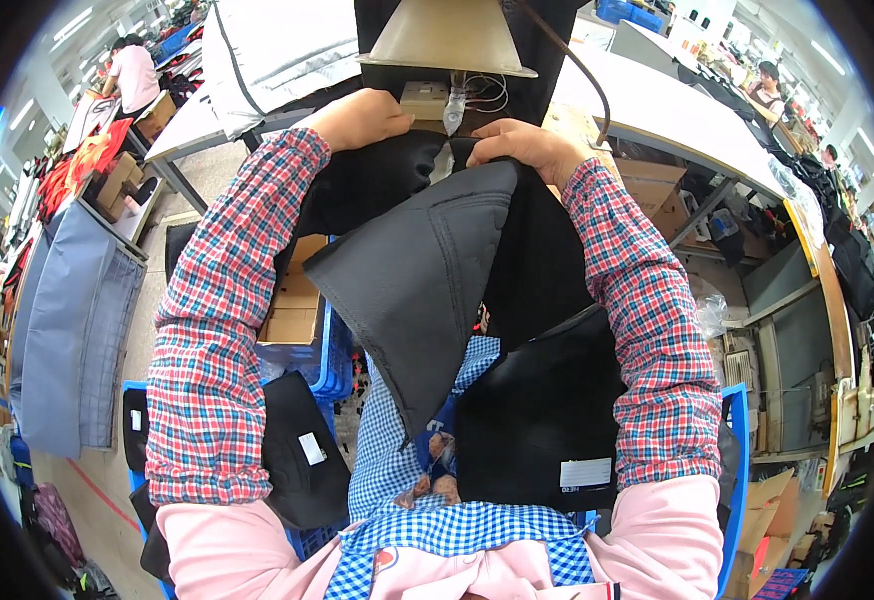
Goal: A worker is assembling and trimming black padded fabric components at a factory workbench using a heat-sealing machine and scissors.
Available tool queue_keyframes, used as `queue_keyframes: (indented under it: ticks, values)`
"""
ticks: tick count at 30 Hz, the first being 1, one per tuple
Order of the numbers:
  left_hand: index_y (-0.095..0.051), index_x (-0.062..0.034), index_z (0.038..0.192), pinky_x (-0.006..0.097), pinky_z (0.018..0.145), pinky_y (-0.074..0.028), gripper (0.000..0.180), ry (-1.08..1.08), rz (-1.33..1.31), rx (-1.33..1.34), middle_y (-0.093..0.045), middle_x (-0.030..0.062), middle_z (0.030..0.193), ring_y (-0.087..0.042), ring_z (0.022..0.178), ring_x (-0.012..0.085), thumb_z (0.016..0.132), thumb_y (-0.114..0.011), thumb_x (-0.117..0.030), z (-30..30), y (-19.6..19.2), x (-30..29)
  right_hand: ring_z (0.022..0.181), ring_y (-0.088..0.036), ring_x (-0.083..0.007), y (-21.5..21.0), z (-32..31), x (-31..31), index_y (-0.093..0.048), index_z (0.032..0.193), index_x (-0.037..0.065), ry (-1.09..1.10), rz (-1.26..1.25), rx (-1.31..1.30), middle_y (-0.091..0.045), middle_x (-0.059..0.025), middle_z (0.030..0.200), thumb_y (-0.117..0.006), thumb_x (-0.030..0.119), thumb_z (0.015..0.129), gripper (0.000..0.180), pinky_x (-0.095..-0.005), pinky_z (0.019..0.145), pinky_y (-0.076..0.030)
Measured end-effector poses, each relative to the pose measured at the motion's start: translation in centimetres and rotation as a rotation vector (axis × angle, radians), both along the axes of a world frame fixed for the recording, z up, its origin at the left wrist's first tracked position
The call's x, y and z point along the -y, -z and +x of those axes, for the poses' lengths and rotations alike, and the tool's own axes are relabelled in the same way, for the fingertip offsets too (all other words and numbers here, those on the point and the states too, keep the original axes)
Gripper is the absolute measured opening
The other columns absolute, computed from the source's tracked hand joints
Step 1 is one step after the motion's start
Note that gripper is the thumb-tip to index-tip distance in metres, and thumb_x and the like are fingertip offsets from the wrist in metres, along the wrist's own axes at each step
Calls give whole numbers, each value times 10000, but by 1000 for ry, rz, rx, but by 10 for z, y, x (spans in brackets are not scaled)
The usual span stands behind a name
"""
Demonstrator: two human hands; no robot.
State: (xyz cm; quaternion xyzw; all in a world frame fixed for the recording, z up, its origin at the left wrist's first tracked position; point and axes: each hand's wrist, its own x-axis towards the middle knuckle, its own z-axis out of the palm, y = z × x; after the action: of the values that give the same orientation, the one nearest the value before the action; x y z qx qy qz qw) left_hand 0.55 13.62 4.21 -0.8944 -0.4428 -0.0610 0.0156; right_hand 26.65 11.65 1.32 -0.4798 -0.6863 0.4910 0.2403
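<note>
Both my hands are raised in front of me, gripping black sewn fabric. My left hand is closed on the upper edge of a black fabric piece. My right hand pinches the fabric on the other side, fingertips near the gap in the middle. A stitched dark grey flap hangs down between my forearms. Right above the hands is a cream cone-shaped shade, with a clear pointed bulb-like part and thin wires under it. Another black fabric piece with a white label lies over my lap.
Blue plastic crates stand by my legs, one holding a cardboard box. A black piece with a white tag lies at my left. White tables extend on both sides. Other people work farther off.
</note>
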Motion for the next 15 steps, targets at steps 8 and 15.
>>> queue_keyframes:
  ticks: [8,15]
  values:
    - [-708,-27,973,439,820,-531,418,-103,22,34,-687,214,941,-659,892,397,968,-505,-392,-3,10,-9,1057,-612,-225,-5,0,5,-685,1138,-69,-76,-31,-26,-663,-158,1158,-735,239,726,517,-252,962,-428]
    - [-715,-25,973,435,812,-534,442,-101,68,66,-689,219,921,-668,870,396,962,-511,-417,-7,15,-18,1153,-587,-288,-2,-2,-2,-414,1387,-163,-44,-39,-45,-523,-288,1329,-769,234,680,885,-277,1012,-448]
